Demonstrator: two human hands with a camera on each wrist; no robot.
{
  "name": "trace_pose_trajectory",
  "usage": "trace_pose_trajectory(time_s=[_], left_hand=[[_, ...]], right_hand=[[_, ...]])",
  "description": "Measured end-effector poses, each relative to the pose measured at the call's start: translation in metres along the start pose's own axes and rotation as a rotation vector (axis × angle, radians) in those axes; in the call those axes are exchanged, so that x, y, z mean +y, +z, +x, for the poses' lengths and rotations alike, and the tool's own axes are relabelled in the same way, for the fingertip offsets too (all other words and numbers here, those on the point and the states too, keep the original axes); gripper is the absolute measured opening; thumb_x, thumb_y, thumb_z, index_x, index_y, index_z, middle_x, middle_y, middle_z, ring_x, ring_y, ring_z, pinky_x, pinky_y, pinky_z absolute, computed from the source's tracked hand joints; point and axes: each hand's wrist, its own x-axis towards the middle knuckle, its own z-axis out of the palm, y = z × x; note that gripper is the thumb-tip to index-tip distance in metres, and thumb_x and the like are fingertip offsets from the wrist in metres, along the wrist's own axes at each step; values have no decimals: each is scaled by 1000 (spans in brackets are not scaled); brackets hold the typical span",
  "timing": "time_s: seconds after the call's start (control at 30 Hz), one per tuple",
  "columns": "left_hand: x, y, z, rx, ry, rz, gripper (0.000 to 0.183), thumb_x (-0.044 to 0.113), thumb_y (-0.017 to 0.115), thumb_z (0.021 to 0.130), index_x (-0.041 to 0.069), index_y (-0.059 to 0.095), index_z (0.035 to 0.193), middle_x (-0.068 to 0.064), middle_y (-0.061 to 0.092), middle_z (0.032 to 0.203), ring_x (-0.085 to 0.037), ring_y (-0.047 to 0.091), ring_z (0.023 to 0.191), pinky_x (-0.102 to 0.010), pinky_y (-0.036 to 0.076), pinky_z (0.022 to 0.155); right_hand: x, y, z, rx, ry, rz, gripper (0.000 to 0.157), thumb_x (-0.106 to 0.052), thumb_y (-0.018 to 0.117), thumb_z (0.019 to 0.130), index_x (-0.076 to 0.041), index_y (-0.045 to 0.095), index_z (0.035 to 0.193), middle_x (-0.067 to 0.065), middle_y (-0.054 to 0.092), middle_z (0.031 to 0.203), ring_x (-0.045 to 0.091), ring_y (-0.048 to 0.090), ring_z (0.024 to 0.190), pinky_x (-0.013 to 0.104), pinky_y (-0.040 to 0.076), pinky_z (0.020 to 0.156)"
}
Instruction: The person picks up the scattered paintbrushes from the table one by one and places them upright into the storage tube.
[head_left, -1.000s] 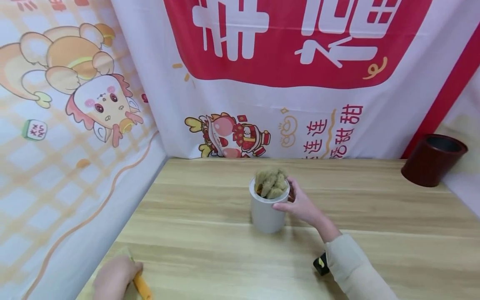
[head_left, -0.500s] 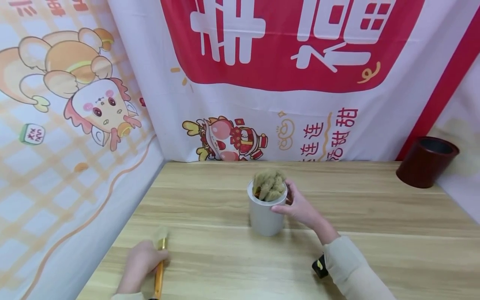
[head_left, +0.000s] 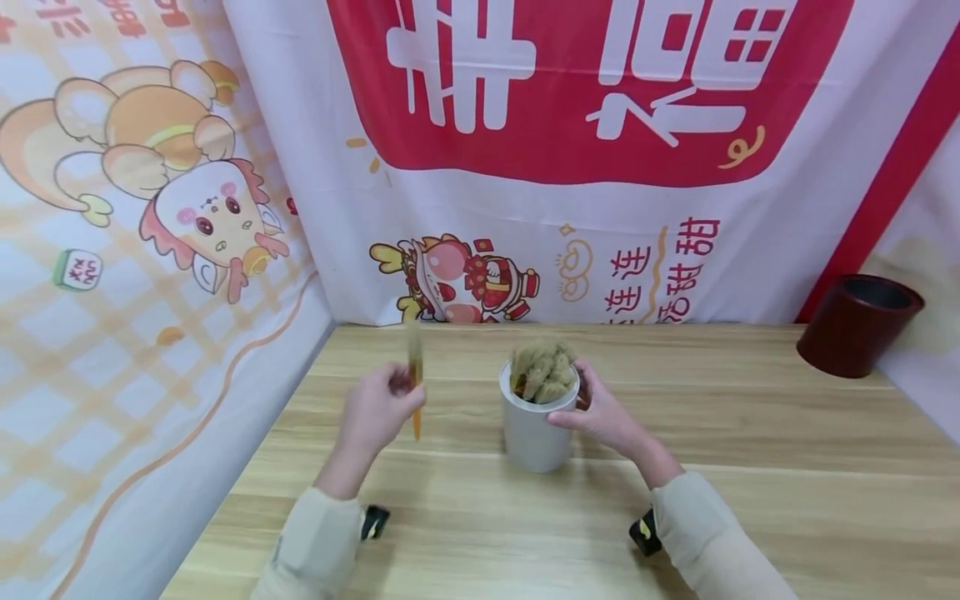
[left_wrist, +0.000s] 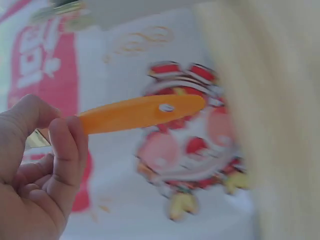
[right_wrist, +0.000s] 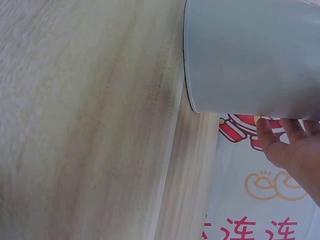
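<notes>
My left hand [head_left: 375,412] pinches a paintbrush [head_left: 417,423] between thumb and fingers, its pale bristles pointing up. The left wrist view shows the brush's flat orange handle [left_wrist: 142,114], with the bristle end out of view. To the right stands a light grey cylindrical holder [head_left: 536,437], upright on the wooden table. Tan bristle heads [head_left: 543,371] of several brushes bunch above its rim. My right hand [head_left: 609,417] grips the holder at its upper right side, thumb in front. In the right wrist view the fingers [right_wrist: 272,137] lie against the holder's wall [right_wrist: 255,60].
A dark red-brown cylindrical pot [head_left: 855,329] stands at the table's far right. Cloth with red print [head_left: 585,200] hangs behind the table, and a patterned cloth [head_left: 172,350] along the left. The wooden tabletop [head_left: 465,533] stretches in front.
My left hand has moved from the lower left, up and right toward the holder, lifting the paintbrush upright. The right hand and the holder stay in place.
</notes>
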Motion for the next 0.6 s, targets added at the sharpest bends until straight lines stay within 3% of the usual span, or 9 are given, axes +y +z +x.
trace_pose_trajectory(time_s=[0.17,0.3,0.4,0.6], left_hand=[[46,1,34,48,196,-105,21,15,71,82,-1,69,97,-14,69,80,-20,61,67,-22,51,56],[73,11,54,48,322,-177,21,14,71,84,-2,69,98,-15,71,83,-22,65,69,-26,56,61],[88,22,64,15,368,-208,22,15,72,85,-1,69,100,-15,71,85,-22,66,71,-27,57,62],[107,37,76,-71,372,-246,23,16,72,86,0,69,101,-14,72,85,-21,67,72,-25,57,62]], right_hand=[[-2,-1,-2,-13,34,12,90,-18,80,76,-8,21,143,23,28,153,44,30,141,55,28,114],[-1,0,-3,-8,46,13,91,-17,80,76,-8,20,144,23,27,154,44,28,142,56,26,115],[0,-1,-3,-3,34,13,90,-16,79,77,-8,20,145,23,27,154,44,28,142,56,27,115],[-2,-4,-2,-11,16,7,91,-19,79,78,-8,19,145,24,27,154,45,29,141,57,29,113]])
